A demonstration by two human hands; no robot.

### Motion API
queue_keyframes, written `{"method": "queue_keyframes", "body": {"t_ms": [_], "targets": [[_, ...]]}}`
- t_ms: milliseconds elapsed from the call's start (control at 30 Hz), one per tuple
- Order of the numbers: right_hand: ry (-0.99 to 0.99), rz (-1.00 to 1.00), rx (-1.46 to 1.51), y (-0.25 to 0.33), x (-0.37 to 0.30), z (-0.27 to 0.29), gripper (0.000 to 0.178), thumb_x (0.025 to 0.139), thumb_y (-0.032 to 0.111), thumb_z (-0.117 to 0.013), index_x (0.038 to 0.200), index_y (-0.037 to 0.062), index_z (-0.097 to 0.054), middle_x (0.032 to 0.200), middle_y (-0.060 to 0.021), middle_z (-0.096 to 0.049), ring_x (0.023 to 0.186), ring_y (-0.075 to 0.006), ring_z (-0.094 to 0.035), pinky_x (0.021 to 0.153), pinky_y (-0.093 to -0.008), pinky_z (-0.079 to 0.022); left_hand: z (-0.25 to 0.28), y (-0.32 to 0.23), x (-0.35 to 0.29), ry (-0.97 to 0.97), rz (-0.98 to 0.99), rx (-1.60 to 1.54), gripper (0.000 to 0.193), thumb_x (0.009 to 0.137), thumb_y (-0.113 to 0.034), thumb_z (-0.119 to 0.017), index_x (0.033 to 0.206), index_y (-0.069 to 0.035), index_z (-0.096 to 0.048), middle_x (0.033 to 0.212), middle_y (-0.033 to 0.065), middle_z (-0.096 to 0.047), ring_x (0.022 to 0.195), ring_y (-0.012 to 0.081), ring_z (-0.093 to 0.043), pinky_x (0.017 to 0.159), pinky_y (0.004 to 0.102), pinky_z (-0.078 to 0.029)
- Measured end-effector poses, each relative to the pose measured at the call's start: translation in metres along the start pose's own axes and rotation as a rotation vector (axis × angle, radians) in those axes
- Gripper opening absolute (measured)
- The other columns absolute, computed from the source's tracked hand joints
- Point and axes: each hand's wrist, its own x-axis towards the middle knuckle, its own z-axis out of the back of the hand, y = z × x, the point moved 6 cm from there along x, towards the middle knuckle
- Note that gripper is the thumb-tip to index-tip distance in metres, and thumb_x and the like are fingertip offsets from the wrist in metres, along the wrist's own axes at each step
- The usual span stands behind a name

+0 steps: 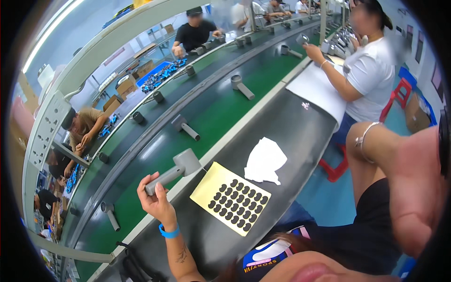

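Note:
My left hand (157, 201), with a blue band at its wrist, grips the handle end of a grey hair-dryer-shaped housing (187, 162). The housing's wide round head points away to the right, over the belt's near edge rail. My right hand (416, 188) is raised very close at the right side, large and blurred; its fingers are not clearly visible. On the dark worktop, right of my left hand, lies a yellow sheet (206, 186) with rows of black bean-shaped pads (238, 202). Beyond that sheet rests a crumpled white piece of paper or cloth (265, 160).
A green conveyor belt (211, 136) runs past the worktop, carrying more grey housings (242, 87). A co-worker in a white shirt (366, 70) handles a part at the right, beside a white mat (319, 89). Other people work across the belt. A red stool (336, 164) stands below.

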Motion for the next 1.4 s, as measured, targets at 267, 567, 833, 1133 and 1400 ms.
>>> {"method": "queue_keyframes", "body": {"t_ms": [267, 567, 833, 1133, 1400], "targets": [[-0.013, 0.156, -0.067, 0.049, 0.022, 0.002, 0.054, 0.090, 0.032, -0.049, 0.135, 0.0044, -0.036, 0.132, -0.0186, -0.046, 0.122, -0.0281, -0.044, 0.104, -0.0428, -0.033, 0.000, -0.012, -0.026, 0.046, 0.102, 0.021, 0.019, 0.091, -0.010, -0.054, 0.108, -0.002, -0.054, 0.104, 0.0110, -0.063, 0.064, 0.0062, -0.049, 0.058, 0.0201, -0.044], [-0.063, 0.245, -0.201, 0.075, 0.027, 0.027, 0.053, 0.091, 0.034, -0.048, 0.134, 0.0074, -0.037, 0.131, -0.0171, -0.047, 0.122, -0.0280, -0.044, 0.105, -0.0433, -0.032, 0.010, -0.046, -0.008, -0.013, 0.027, -0.065, 0.027, 0.091, -0.021, -0.051, 0.110, -0.002, -0.052, 0.104, 0.0113, -0.060, 0.069, 0.0072, -0.049, 0.053, 0.0181, -0.038], [-0.161, 0.232, -0.213, 0.094, 0.002, 0.101, 0.052, 0.091, 0.037, -0.046, 0.134, 0.0102, -0.037, 0.130, -0.0158, -0.048, 0.122, -0.0279, -0.044, 0.105, -0.0438, -0.031, 0.037, -0.083, 0.004, -0.220, -0.119, -0.016, 0.037, 0.098, -0.029, -0.039, 0.115, 0.002, -0.048, 0.113, 0.0146, -0.055, 0.099, 0.0206, -0.056, 0.081, 0.0280, -0.048], [-0.199, 0.225, -0.215, 0.153, -0.012, 0.071, 0.051, 0.091, 0.039, -0.045, 0.134, 0.0132, -0.038, 0.129, -0.0144, -0.048, 0.122, -0.0279, -0.043, 0.105, -0.0444, -0.031, 0.053, -0.087, -0.004, -0.175, -0.220, -0.020, 0.034, 0.098, -0.022, -0.040, 0.114, 0.006, -0.049, 0.117, 0.0169, -0.055, 0.101, 0.0209, -0.057, 0.088, 0.0288, -0.047], [-0.298, 0.388, -0.077, 0.168, -0.032, 0.084, 0.050, 0.092, 0.041, -0.044, 0.134, 0.0160, -0.039, 0.128, -0.0131, -0.049, 0.122, -0.0278, -0.043, 0.105, -0.0449, -0.030, 0.052, -0.092, -0.005, -0.084, -0.263, 0.064, 0.027, 0.096, -0.020, -0.044, 0.113, 0.000, -0.049, 0.112, 0.0144, -0.057, 0.082, 0.0136, -0.056, 0.060, 0.0198, -0.041]]}}
